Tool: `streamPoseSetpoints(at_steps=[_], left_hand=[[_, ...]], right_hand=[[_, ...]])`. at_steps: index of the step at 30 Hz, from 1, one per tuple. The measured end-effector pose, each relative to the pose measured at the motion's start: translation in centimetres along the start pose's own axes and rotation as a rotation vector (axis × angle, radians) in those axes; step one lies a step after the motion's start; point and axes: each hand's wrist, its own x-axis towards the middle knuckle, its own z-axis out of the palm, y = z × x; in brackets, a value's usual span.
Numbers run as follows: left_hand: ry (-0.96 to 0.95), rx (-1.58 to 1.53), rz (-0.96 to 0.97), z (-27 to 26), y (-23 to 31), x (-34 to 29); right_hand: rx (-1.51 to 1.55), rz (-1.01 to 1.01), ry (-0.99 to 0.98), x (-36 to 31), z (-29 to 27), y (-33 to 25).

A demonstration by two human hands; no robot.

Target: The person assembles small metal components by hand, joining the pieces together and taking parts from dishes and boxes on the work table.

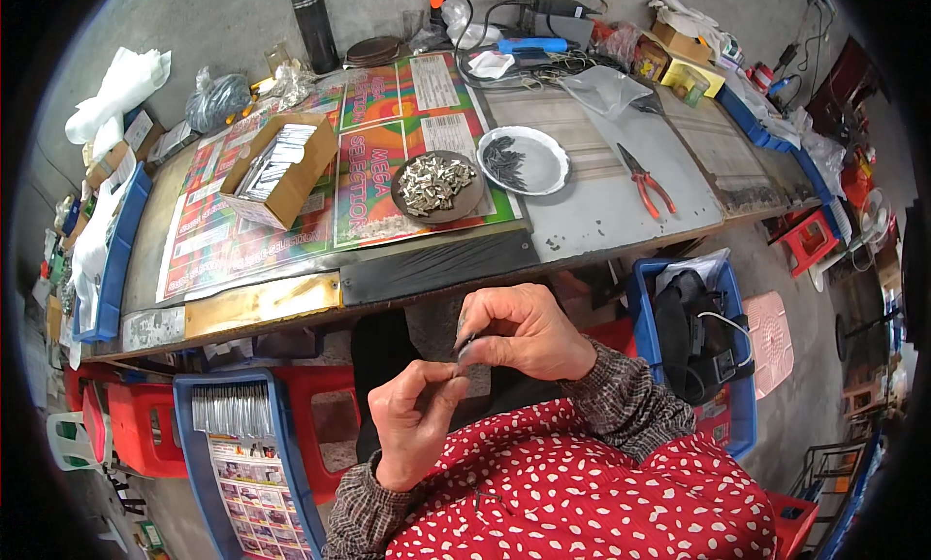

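Above my lap, in front of the table edge, both hands are pinched with their fingertips meeting. My right hand [529, 332] has thumb and forefinger closed on a small dark piece [465, 344], partly hidden by the fingers. Just below and to the left, my left hand [417, 415] pinches at the same spot; what lies between its fingertips is too small to make out. On the table beyond stand a brown dish [396, 193] of small metal pieces and a white dish [551, 177] with thin black pieces. Red-handled pliers [648, 184] lie to the right.
An open cardboard box [308, 187] of flat, pale pieces stands on the table's left. A black flask [314, 29] and tangled cables are at the back. Blue crates [184, 405] [745, 429] flank my lap, with red stools [144, 424] by the left one.
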Motion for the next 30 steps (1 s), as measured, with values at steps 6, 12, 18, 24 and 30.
streamPoseSetpoints(at_steps=[6, 12, 18, 24, 30], left_hand=[[0.125, 0.202, 0.186, 0.5, -1.0, 0.2], [0.07, 0.052, 0.071, 0.1, -1.1, 0.1], [0.152, 0.183, 0.245, 0.8, -1.4, 0.3], [0.126, 0.12, 0.124, 0.4, -1.3, 0.2], [0.093, 0.144, 0.177, 0.5, -1.5, 0.2]], right_hand=[[-0.137, -0.075, 0.232, -0.1, 1.9, 1.0], [0.207, 0.205, 0.153, -0.1, 1.0, -0.3], [0.063, 0.042, 0.166, -0.1, 1.6, 1.1], [0.159, 0.118, 0.186, 0.2, 1.8, 0.6], [0.027, -0.019, 0.106, -0.1, 1.1, 1.4]])
